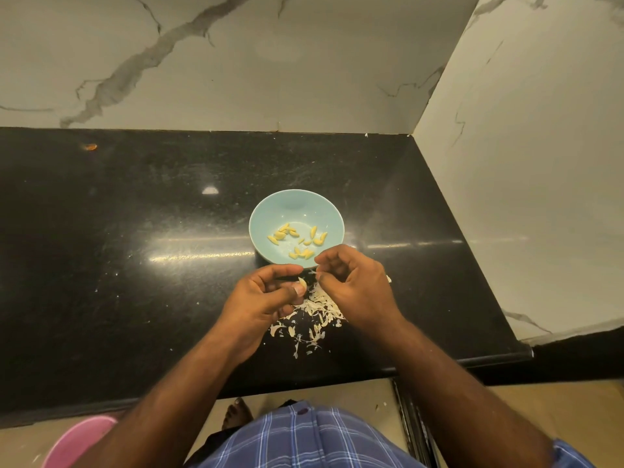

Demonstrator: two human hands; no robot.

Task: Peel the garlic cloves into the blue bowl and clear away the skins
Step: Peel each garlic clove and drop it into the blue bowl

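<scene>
Pink tub (79, 440) below counter (135, 265) edge (skins (312, 315) heaped between hands).

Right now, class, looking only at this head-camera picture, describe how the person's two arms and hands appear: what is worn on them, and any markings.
Both forearms are bare, with no sleeves reaching them. The left hand and the right hand carry no gloves, and no rings, watch or bracelets show. The fingernails look short. Blue checked cloth with pale lines covers the body below, and a piece of it shows near the right elbow.
</scene>
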